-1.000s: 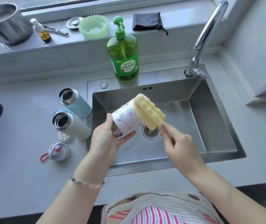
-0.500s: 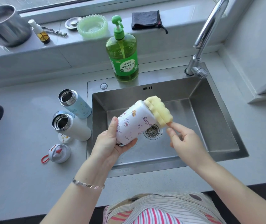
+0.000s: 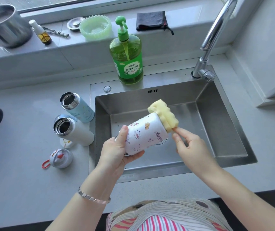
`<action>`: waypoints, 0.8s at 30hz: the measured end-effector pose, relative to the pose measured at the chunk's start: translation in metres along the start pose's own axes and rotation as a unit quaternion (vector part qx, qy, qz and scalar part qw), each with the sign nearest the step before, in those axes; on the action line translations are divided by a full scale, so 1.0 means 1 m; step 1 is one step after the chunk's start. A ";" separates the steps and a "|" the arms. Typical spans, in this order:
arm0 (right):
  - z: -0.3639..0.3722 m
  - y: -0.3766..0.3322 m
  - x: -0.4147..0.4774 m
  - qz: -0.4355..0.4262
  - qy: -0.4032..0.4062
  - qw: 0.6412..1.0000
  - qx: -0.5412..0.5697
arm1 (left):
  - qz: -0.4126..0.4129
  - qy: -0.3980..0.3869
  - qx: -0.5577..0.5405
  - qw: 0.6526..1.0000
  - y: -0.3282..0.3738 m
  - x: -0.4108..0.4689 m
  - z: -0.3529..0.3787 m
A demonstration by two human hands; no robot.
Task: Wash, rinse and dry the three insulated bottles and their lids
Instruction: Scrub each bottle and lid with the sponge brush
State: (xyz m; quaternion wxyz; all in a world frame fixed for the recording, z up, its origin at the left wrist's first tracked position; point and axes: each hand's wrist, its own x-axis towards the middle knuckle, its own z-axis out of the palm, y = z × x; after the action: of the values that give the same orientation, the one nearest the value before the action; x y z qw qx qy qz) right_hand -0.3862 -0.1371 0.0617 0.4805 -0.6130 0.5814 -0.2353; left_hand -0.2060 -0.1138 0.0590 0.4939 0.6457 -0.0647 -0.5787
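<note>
At the counter's left we find a grey lid with a red loop (image 3: 60, 158), and just behind it a white bottle (image 3: 76, 132) and a pale blue bottle (image 3: 78, 108), both uncapped and close beside the sink (image 3: 225, 130). A small white lid (image 3: 65, 142) peeks out at the white bottle's foot. Moving right, our left hand (image 3: 116, 150) is wrapped round the mouth end of the patterned bottle (image 3: 147, 133), thumb on top and fingers curled beneath, holding it tilted above the basin with its base pointing up and to the right. Behind it, on the sink's back rim, stands the green soap bottle (image 3: 127, 54). A yellow sponge (image 3: 164, 115) is pressed over the patterned bottle's base (it folds a little over the edge). Our right hand (image 3: 191, 147) pinches the sponge's lower end with its fingertips, the other fingers loosely curled. The faucet (image 3: 216, 30) rises at the sink's far right corner.
</note>
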 end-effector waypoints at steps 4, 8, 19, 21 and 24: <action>0.005 -0.002 -0.012 -0.023 -0.022 0.999 0.003 | -0.024 0.044 -0.055 0.997 0.005 0.006 0.000; 0.002 0.005 0.004 -0.001 0.010 1.000 -0.017 | -0.034 -0.001 -0.002 0.999 0.000 0.002 0.006; 0.008 0.013 -0.009 -0.009 0.004 0.999 -0.043 | -0.018 -0.049 -0.103 0.993 0.012 0.002 0.010; 0.017 0.014 -0.020 -0.009 -0.013 0.999 -0.030 | 0.009 -0.043 -0.103 0.994 0.020 0.004 0.014; 0.013 0.022 -0.011 0.025 0.028 0.999 -0.015 | 0.040 -0.025 -0.077 0.996 0.028 0.009 0.013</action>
State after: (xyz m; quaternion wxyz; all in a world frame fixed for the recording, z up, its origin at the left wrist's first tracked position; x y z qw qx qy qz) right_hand -0.3884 -0.1197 0.0408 0.4602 -0.5985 0.6133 -0.2319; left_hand -0.2000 -0.1409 0.0751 0.5629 0.5884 -0.0581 -0.5774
